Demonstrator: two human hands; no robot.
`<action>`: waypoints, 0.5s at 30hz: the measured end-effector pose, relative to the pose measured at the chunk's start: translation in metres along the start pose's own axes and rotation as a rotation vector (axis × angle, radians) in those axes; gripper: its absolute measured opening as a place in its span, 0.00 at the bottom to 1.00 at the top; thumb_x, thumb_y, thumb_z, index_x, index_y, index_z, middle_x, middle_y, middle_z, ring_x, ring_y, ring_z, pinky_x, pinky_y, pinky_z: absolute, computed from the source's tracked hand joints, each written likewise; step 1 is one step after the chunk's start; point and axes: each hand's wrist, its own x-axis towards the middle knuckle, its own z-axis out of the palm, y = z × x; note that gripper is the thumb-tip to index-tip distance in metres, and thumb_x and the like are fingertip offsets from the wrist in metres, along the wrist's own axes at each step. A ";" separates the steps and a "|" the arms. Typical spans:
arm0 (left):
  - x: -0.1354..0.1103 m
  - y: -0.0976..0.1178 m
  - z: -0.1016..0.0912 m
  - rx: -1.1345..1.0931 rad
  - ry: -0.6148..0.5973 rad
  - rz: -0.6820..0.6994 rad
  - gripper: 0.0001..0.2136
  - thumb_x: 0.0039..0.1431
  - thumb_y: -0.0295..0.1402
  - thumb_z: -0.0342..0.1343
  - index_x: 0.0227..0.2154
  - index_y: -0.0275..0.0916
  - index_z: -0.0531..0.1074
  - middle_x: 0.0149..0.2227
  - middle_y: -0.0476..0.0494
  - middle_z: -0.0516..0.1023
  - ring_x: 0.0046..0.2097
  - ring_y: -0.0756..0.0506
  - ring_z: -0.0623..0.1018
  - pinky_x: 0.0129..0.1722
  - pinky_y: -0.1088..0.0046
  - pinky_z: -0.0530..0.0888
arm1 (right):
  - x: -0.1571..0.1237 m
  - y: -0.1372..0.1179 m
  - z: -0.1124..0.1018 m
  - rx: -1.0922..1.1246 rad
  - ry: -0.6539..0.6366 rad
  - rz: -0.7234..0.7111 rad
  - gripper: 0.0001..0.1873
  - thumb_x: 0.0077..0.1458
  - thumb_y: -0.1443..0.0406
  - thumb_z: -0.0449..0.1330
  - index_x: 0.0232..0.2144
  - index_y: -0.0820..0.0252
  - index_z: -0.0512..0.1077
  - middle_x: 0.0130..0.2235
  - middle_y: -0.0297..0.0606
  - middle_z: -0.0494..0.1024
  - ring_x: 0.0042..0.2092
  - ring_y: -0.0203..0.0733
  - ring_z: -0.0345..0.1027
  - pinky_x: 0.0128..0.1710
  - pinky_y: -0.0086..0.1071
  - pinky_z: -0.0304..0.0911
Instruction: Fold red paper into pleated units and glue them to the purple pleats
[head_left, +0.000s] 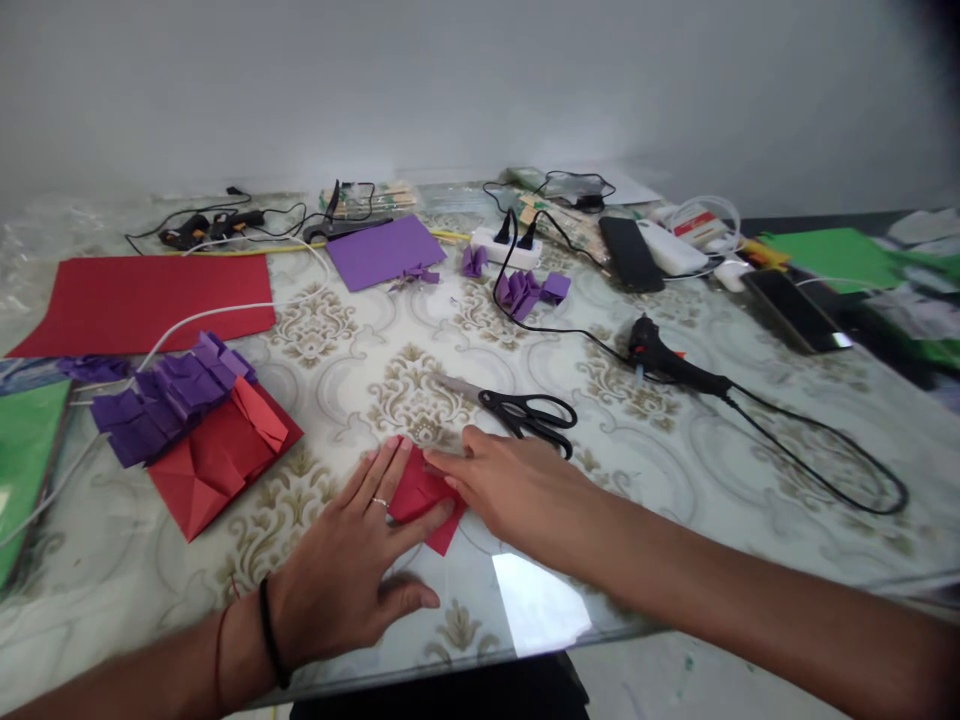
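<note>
A small folded piece of red paper (420,490) lies on the patterned table near its front edge. My left hand (367,545) rests flat on its left side, fingers stretched out, the thumb apart. From the right, my right hand (502,490) is closed, its index finger and thumb at the paper's upper right edge; its other fingers are curled and partly hidden. Just beyond the right hand lie black-handled scissors (517,405), blades pointing left. To the left sit larger folded red paper (217,470) and a row of folded purple paper pieces (176,395).
A black glue gun (675,365) with a looped cord lies at right. Farther back are a white power strip (506,247), purple paper (386,252), a large red sheet (161,300) and phones (795,310). A white cable (202,315) crosses the left side.
</note>
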 end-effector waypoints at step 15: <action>0.000 -0.001 0.001 0.042 0.032 0.042 0.38 0.66 0.55 0.60 0.73 0.44 0.60 0.80 0.30 0.38 0.78 0.21 0.48 0.71 0.33 0.58 | -0.058 0.049 0.010 -0.028 0.036 0.015 0.21 0.67 0.67 0.57 0.59 0.46 0.77 0.40 0.38 0.76 0.27 0.36 0.67 0.27 0.32 0.49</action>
